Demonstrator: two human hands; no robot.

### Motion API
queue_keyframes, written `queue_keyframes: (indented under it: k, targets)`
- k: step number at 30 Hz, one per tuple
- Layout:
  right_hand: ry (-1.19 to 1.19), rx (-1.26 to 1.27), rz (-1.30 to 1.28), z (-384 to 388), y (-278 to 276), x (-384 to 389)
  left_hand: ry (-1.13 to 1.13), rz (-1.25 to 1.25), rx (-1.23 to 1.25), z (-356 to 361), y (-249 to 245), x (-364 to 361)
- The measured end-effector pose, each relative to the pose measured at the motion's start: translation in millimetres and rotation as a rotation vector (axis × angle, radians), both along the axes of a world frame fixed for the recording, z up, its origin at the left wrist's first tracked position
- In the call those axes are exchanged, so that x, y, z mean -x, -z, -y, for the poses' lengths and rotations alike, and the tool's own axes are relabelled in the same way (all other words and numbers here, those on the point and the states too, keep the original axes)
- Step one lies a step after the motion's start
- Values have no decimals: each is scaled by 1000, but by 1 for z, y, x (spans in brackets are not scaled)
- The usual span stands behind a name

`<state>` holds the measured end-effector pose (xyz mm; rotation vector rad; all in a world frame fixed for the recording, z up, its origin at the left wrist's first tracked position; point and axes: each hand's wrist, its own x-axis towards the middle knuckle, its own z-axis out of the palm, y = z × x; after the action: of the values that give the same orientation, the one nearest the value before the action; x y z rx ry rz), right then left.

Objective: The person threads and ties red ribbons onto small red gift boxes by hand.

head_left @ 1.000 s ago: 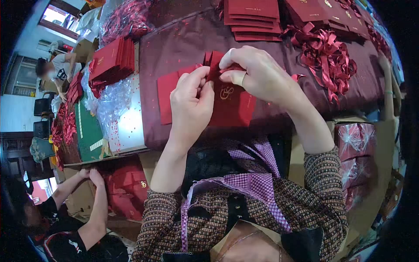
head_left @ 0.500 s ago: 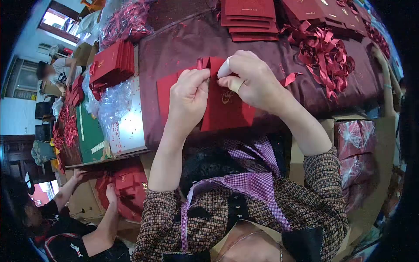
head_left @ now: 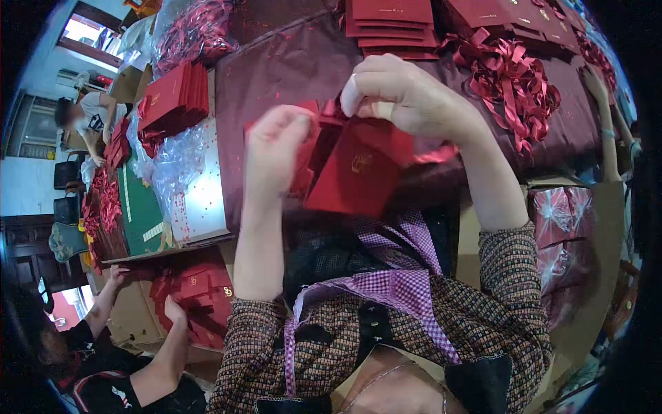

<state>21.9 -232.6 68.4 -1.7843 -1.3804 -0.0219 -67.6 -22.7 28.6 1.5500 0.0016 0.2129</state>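
A red card pouch with a gold emblem (head_left: 358, 164) hangs tilted below my right hand (head_left: 407, 93), whose wrapped fingers pinch its top end. My left hand (head_left: 276, 141) is raised at the pouch's left, blurred, with its fingers curled together; whether it holds anything is too smeared to tell. Another red piece (head_left: 303, 162) lies partly behind my left hand. A loose red ribbon end (head_left: 436, 154) shows to the right of the pouch, over the dark red cloth (head_left: 265, 76).
Red pouches (head_left: 389, 21) are stacked at the back, beside a ribbon heap (head_left: 514, 90). More pouches (head_left: 172, 100) stand at the left. A co-worker's arm (head_left: 169, 345) reaches into a box at lower left. Wrapped packs (head_left: 562, 241) fill a carton at right.
My right hand has moved up with the pouch, which now tilts. My left hand has come away to the left. The co-worker's hand at lower left has shifted slightly.
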Motion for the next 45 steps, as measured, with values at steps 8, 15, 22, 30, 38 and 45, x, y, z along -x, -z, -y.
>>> queue_keyframes:
  k: [8,15,22,30,38,45]
  targets:
    - [132,30,-67,5,14,-14,-427,210,-543,-36,5,-6]
    - [174,29,-317,-10,24,-24,-18,189,-819,-1,-4,15]
    - [153,-119,213,4,39,-18,-198,9,-610,-27,29,-9]
    - [19,269,310,34,79,20,-279,-74,-714,-33,34,-12]
    - [16,70,159,34,74,31,-265,-131,-502,-30,31,-12]
    - [-102,-258,-513,23,47,39,-199,-158,-358,-15,18,-10]
